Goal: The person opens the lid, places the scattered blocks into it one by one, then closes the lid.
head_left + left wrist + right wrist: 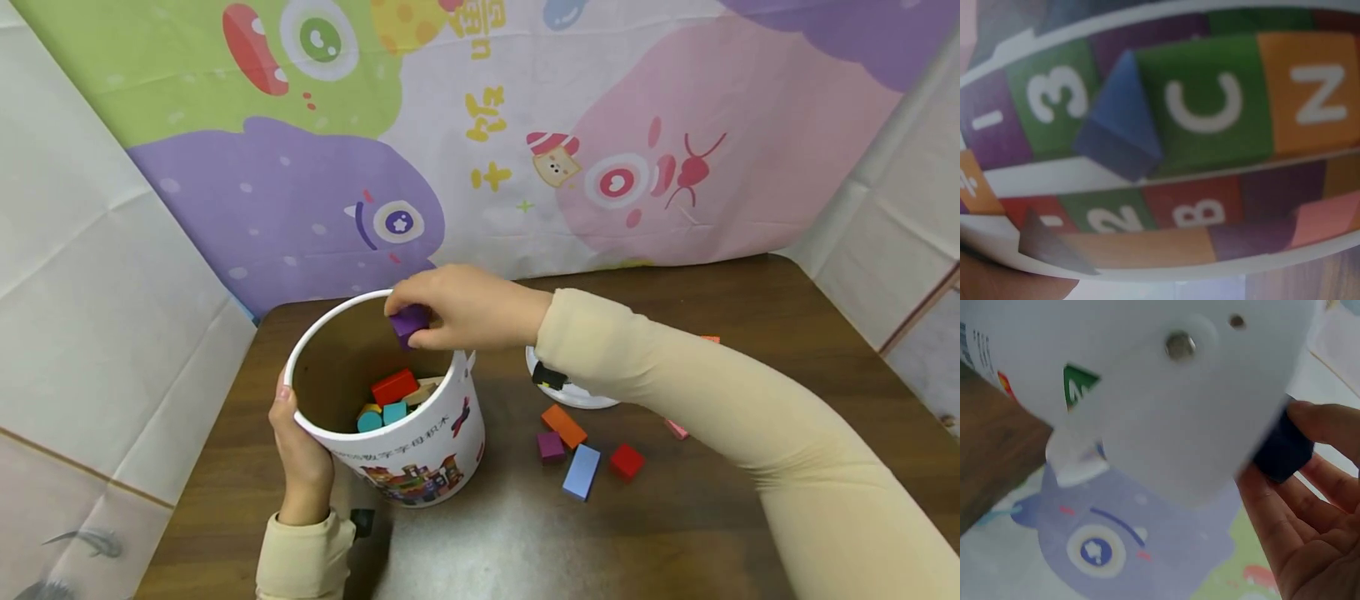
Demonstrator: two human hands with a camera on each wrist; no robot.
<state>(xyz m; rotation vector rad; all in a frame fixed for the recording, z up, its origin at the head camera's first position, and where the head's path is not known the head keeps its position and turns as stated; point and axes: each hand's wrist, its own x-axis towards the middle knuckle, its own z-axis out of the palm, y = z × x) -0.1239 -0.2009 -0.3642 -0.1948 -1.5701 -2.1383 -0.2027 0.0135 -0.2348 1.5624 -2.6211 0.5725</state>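
Observation:
My right hand [472,308] pinches a purple block [408,322] between thumb and fingers over the open mouth of a white printed bucket [442,454]. In the right wrist view this block [1285,450] looks dark blue, close beside the bucket's rim. My left hand [303,458] grips the bucket's near-left rim, its thumb at the top edge and its fingers partly hidden against the outside wall. Inside the bucket lie a red block [393,387], a teal cylinder [370,421] and several other blocks. The left wrist view shows the bucket's letter-and-number print [1210,100] close up.
On the brown table [525,542], right of the bucket, lie an orange block [564,426], a purple block [550,446], a light blue block [581,472] and a red block [626,461]. A white lid [585,397] and a pink piece [677,429] are partly covered by the right sleeve.

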